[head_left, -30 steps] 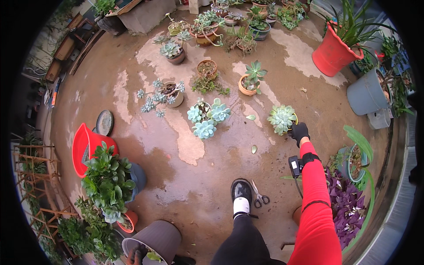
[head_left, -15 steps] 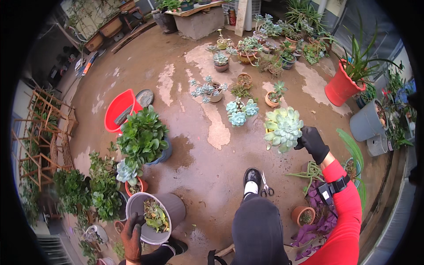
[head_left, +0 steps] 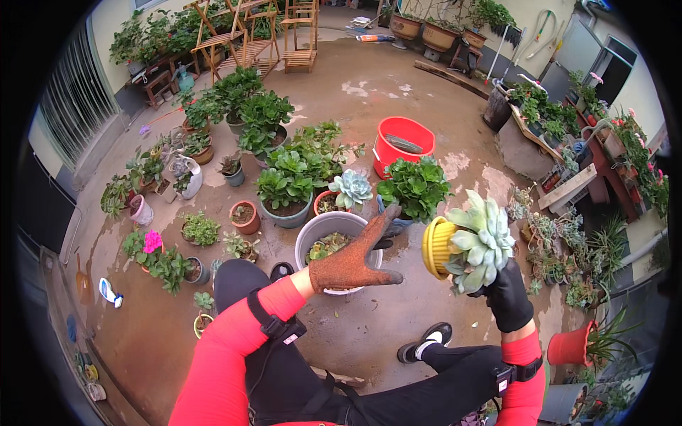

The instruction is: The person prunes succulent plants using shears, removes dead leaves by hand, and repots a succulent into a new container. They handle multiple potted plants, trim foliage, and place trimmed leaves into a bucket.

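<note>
the yellow pot (head_left: pixel 435 248) looks like ribbed, smooth plastic, the succulent leaves (head_left: pixel 484 245) waxy and matt. the right glove (head_left: pixel 511 298) is matt cloth; the left glove (head_left: pixel 350 264) looks rough. the red bucket (head_left: pixel 410 126) is smooth plastic, the slatted stand (head_left: pixel 300 58) wood.

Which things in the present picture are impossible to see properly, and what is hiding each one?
- The right hand's fingertips on the yellow pot: head view, behind the succulent's leaves.
- Soil inside that pot: head view, covered by the same leaves.
- Grey container's floor: head view, under plant scraps.
- Rest of the right sleeve: head view, lower edge.
</note>
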The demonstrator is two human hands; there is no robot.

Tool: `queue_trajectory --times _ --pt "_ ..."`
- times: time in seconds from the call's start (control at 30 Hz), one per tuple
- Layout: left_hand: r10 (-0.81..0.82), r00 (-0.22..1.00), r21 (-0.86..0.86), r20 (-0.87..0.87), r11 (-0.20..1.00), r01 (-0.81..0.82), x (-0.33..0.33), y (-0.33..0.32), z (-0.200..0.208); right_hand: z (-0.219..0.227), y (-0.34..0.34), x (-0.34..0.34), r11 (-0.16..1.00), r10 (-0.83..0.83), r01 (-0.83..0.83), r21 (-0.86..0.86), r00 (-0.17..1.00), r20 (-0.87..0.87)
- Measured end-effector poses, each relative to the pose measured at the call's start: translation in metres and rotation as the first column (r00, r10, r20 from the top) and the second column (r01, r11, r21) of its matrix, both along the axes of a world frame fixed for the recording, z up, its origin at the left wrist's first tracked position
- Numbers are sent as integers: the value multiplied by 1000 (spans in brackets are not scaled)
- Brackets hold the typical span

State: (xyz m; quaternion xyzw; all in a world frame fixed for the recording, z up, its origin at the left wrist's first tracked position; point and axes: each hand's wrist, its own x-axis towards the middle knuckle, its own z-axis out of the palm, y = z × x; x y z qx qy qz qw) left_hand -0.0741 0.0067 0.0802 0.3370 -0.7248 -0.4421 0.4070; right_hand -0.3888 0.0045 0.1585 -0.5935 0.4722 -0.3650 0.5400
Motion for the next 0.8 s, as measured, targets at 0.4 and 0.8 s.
queue_trajectory --times 0.4,0.8 --pt "174 882 327 -437 945 -25 30 -1 -23 -27 -19 115 958 278 -274 86 960 -33" --pt "389 793 461 -470 874 -155 -8 -15 -4 -88 -44 128 974 206 -206 -97 978 -3"
